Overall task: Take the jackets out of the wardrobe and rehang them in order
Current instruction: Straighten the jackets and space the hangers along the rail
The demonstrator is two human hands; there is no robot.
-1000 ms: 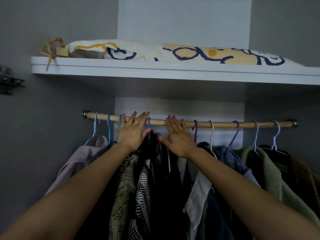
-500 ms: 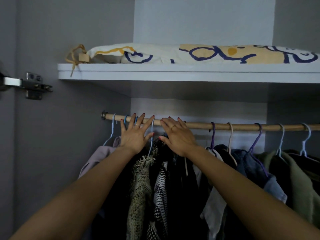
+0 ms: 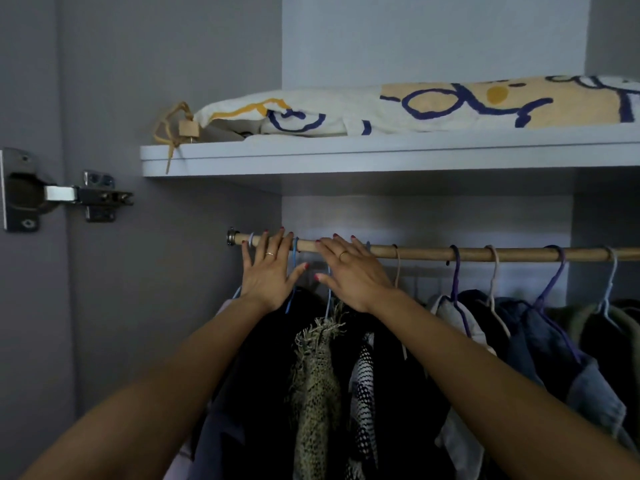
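No brand, label or legible writing showed anywhere; the only markings were blue loops and yellow patches printed on the white fabric bundle (image 3: 415, 107) that lay along the shelf (image 3: 346, 157), with a tan cord and small wooden tag (image 3: 188, 128) at the shelf's left end.

Below the shelf ran the wooden rail (image 3: 433, 253), its metal socket (image 3: 231, 236) fixed at the left end. The left hand (image 3: 268, 271) lay flat against the rail's left end, fingers straight and spread, gripping nothing. The right hand (image 3: 349, 273) rested just beside it, fingers extended over the rail and likewise holding nothing. A blue hanger (image 3: 294, 268) hooked the rail between the two hands.

The jackets (image 3: 346, 375) hung packed along the rail: dark ones and a frayed olive woven one (image 3: 317, 375) under the hands, a denim one (image 3: 561, 358) and a green one (image 3: 623, 327) toward the right end, on purple (image 3: 554, 275) and white hangers (image 3: 493, 278). Both forearms crossed in front of the left-hand garments.

A metal door hinge (image 3: 69, 195) sat on the left wardrobe wall.
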